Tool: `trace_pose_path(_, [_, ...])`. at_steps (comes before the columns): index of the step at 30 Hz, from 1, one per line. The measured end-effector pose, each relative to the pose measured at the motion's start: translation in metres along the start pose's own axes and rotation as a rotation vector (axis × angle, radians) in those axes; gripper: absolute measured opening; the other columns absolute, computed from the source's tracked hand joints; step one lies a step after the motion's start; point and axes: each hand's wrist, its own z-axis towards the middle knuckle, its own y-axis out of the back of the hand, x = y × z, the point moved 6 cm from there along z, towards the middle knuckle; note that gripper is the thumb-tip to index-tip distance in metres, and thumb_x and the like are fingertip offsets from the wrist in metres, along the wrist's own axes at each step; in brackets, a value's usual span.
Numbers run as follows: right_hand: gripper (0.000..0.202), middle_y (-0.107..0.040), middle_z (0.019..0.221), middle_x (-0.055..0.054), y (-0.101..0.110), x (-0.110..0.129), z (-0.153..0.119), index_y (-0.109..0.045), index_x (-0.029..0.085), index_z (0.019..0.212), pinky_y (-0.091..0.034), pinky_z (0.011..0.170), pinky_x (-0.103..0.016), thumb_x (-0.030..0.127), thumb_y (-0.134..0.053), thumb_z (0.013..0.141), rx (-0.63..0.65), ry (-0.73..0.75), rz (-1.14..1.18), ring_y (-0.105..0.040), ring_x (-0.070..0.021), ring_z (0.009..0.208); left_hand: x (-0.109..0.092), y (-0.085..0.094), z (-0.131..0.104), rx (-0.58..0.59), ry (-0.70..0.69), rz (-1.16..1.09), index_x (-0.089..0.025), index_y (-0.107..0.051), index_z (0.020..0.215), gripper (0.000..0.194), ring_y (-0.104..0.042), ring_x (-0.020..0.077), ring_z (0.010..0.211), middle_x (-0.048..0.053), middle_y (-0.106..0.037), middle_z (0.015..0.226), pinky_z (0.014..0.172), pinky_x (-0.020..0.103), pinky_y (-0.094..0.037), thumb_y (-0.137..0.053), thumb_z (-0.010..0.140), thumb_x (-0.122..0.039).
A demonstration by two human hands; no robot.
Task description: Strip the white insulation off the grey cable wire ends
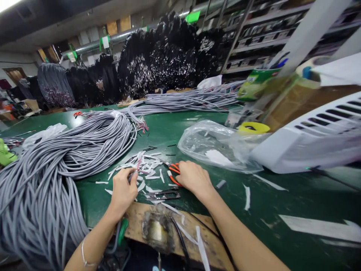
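My left hand is closed, thumb against forefinger, on the end of a grey cable. Thin reddish and white wires stick up from that pinch. My right hand is closed over the orange handles of a pair of pliers. Their jaws point left toward the wires, but do not touch them. White strips of scrap lie scattered beneath and between both hands. Nearer to me, dark metal thread snips rest on the green table.
Bundled grey cables heap on the left, with more cables along the back. A clear plastic bag, yellow tape roll and white vented housing stand right. In front of me is a wooden board with a metal fixture.
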Motion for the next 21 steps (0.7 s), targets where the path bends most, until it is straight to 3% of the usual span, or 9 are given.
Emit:
trace_pose_path(4, [0.016,-0.065,0.072,-0.009,0.010,0.008,-0.003,-0.063,0.016,0.076,-0.042,0.053,-0.026,0.014,-0.049,0.069,-0.077,0.082,0.095,-0.060,-0.0192,0.063,0.003,0.003,-0.001,-0.010,-0.004,-0.130,-0.014,-0.064,0.082,0.018,-0.058,0.0140,0.063,0.006,-0.065,0.073,0.059,0.024,-0.045,-0.047,0.080,-0.017])
trace_pose_path(8, [0.014,-0.061,0.066,-0.002,0.027,0.037,-0.016,-0.056,0.018,0.074,-0.045,0.054,-0.023,0.031,-0.051,0.073,-0.220,0.405,0.581,-0.056,-0.0141,0.057,0.001,0.008,-0.004,-0.086,-0.035,-0.215,-0.013,-0.064,0.083,0.021,-0.052,0.0110,0.053,0.005,-0.062,0.069,0.050,0.022,-0.040,-0.044,0.082,-0.020])
trace_pose_path(10, [0.021,-0.055,0.059,0.000,0.032,0.046,-0.023,-0.052,0.019,0.065,-0.043,0.050,-0.023,0.039,-0.054,0.071,-0.258,0.491,0.680,-0.051,-0.0131,0.052,-0.001,0.010,-0.006,-0.110,-0.053,-0.237,-0.013,-0.064,0.083,0.021,-0.049,0.0105,0.051,0.004,-0.060,0.067,0.048,0.022,-0.038,-0.044,0.083,-0.021])
trace_pose_path(16, [0.032,-0.050,0.051,0.001,0.038,0.048,-0.026,-0.049,0.020,0.057,-0.039,0.046,-0.023,0.048,-0.054,0.070,-0.304,0.454,0.674,-0.045,-0.0119,0.047,-0.008,0.014,-0.008,-0.124,-0.110,-0.258,-0.013,-0.064,0.082,0.022,-0.049,0.0118,0.054,0.004,-0.058,0.063,0.050,0.022,-0.038,-0.044,0.083,-0.021])
trace_pose_path(21, [0.028,-0.051,0.051,0.001,0.037,0.053,-0.028,-0.049,0.020,0.057,-0.038,0.045,-0.022,0.043,-0.053,0.072,-0.254,0.519,0.663,-0.045,-0.0117,0.046,-0.015,0.013,-0.009,-0.100,-0.139,-0.218,-0.012,-0.064,0.080,0.022,-0.050,0.0128,0.057,0.005,-0.058,0.064,0.054,0.023,-0.039,-0.044,0.083,-0.019])
